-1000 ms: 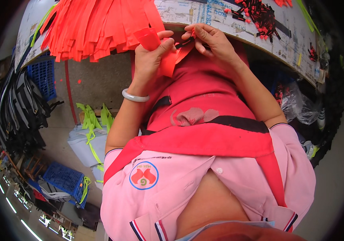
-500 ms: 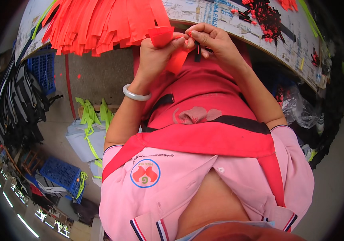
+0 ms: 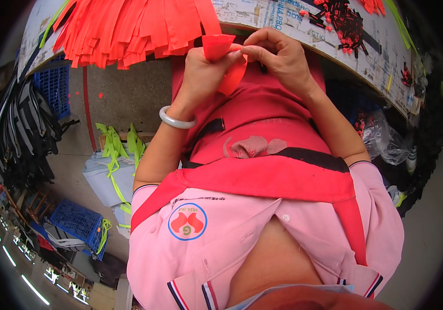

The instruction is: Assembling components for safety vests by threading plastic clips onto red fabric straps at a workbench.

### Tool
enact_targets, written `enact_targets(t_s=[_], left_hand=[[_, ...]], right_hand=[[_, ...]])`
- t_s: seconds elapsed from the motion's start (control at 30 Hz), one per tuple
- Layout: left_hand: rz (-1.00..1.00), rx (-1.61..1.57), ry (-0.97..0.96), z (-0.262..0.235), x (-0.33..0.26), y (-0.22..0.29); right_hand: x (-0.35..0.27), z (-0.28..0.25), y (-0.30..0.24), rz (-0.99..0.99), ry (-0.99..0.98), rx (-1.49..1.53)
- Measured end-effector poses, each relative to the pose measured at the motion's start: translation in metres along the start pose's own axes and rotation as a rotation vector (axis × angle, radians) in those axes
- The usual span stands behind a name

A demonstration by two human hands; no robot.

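Orange strap (image 3: 225,62) pinched between both hands just below the worktop (image 3: 304,26) edge, over the red apron (image 3: 262,129). Left hand (image 3: 203,72) closed around the folded upper end, fingers (image 3: 234,51) pressed together on the fold, strap sticking up past the knuckles and curling down behind the palm. Right hand (image 3: 278,59) touching the left, thumb and forefinger pinching the same fold from the other side, remaining fingers curled in. Pale bangle (image 3: 176,120) on the left wrist. Heap of orange strips (image 3: 128,26) hanging over the worktop rim just left of the hands. Small black and red pieces (image 3: 343,20) scattered farther right. Blue crate (image 3: 56,88) on the floor below.
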State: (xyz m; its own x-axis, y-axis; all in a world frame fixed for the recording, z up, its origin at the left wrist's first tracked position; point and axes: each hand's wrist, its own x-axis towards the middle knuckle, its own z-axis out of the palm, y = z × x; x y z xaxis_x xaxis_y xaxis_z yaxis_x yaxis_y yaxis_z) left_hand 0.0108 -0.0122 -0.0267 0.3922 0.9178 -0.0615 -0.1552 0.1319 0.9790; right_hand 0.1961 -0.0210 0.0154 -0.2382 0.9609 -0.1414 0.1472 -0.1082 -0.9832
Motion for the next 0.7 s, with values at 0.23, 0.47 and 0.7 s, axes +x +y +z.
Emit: enact_targets(t_s=[0.23, 0.47, 0.7], left_hand=[[0.05, 0.101, 0.02, 0.004, -0.004, 0.003], [0.061, 0.074, 0.1, 0.008, -0.006, -0.002], [0.008, 0.041, 0.119, 0.005, -0.007, -0.004]], right_hand=[[-0.005, 0.005, 0.0, -0.041, 0.036, -0.123], [-0.007, 0.014, 0.012, -0.477, 0.161, -0.508], [-0.009, 0.017, 0.019, -0.514, 0.183, -0.683]])
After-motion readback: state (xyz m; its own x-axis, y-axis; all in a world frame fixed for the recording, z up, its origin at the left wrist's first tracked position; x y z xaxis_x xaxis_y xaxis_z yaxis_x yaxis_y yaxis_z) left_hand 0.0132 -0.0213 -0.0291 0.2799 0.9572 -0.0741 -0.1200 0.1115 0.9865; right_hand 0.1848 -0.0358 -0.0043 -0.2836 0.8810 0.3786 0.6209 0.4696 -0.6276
